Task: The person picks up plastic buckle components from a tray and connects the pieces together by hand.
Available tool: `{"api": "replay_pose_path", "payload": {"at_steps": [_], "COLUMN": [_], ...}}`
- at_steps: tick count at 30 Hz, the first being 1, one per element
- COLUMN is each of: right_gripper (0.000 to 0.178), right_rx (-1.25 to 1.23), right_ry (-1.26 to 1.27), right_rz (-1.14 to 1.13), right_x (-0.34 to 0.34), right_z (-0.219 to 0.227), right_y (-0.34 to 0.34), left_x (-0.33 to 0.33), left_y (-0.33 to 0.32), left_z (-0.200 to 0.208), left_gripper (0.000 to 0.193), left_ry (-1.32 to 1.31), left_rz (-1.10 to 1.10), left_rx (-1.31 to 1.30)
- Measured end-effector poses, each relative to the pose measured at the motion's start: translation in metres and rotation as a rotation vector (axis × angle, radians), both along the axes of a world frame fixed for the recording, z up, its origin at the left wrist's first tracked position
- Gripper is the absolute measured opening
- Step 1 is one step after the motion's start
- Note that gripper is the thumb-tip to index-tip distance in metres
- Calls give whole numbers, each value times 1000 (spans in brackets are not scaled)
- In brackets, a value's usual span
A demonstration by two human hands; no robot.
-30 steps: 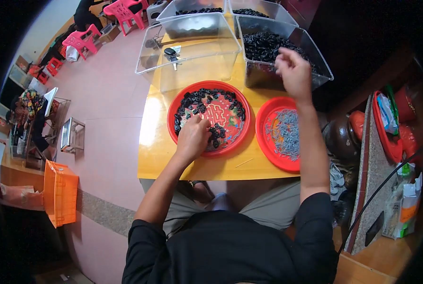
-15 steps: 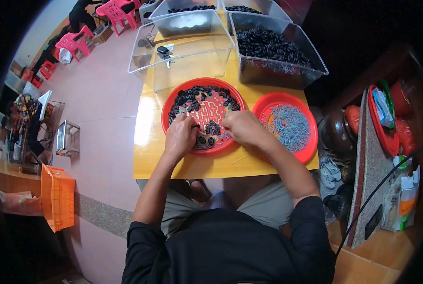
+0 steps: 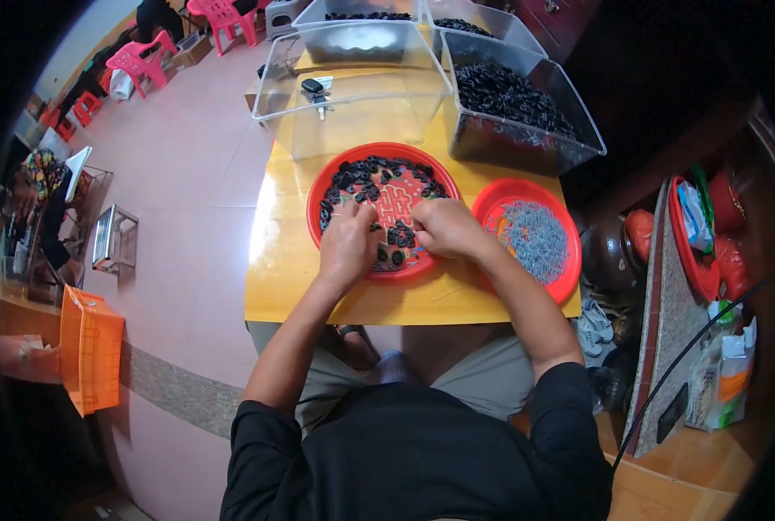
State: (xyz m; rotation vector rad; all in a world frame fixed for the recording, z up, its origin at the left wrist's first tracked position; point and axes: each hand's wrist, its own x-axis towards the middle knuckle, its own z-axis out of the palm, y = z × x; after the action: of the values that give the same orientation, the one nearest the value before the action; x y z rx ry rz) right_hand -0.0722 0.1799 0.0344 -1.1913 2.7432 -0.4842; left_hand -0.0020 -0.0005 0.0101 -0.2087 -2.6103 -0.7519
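Observation:
A round red tray [image 3: 316,193] with a patterned bottom stands on the yellow table, small black ring-like parts [image 3: 366,174] heaped along its far and left sides. Over its near left side, my left hand [image 3: 350,246] is closed, a small black part [image 3: 375,227] at its fingertips. My right hand [image 3: 448,228] is pinched above the tray's right side, and whatever lies between its fingers is hidden. Between the hands sits a little cluster of black parts [image 3: 400,234]. To the right, a second red tray [image 3: 570,276] holds a pile of thin grey-blue pieces [image 3: 533,240].
An empty-looking clear bin [image 3: 353,117] stands beyond the trays, with a car key [image 3: 316,91] seen through it. Another clear bin [image 3: 526,108] is full of black parts. An orange crate [image 3: 91,352] is on the left; a stone-edged shelf [image 3: 665,321] lies right.
The view has shifted a little, so the table things appear slightly farther right. Both hands stay over the same tray, fingers still closed, with only small movement.

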Motion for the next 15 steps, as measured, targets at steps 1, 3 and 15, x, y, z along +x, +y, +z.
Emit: {"api": "replay_pose_path", "payload": {"at_steps": [1, 3, 15], "right_gripper": [11, 8, 13], "right_rx": [-4, -223, -288], "right_ry": [2, 40, 133], "right_rz": [13, 32, -26], "right_x": [0, 0, 18], "right_z": [-3, -7, -12], "right_y": [1, -1, -7], "left_x": [1, -1, -10], "left_y": [0, 5, 14], "left_z": [3, -1, -12], "left_gripper": [16, 17, 10], "left_ry": [-21, -77, -128], "left_rz": [-31, -46, -10], "left_rx": [-14, -86, -25]}}
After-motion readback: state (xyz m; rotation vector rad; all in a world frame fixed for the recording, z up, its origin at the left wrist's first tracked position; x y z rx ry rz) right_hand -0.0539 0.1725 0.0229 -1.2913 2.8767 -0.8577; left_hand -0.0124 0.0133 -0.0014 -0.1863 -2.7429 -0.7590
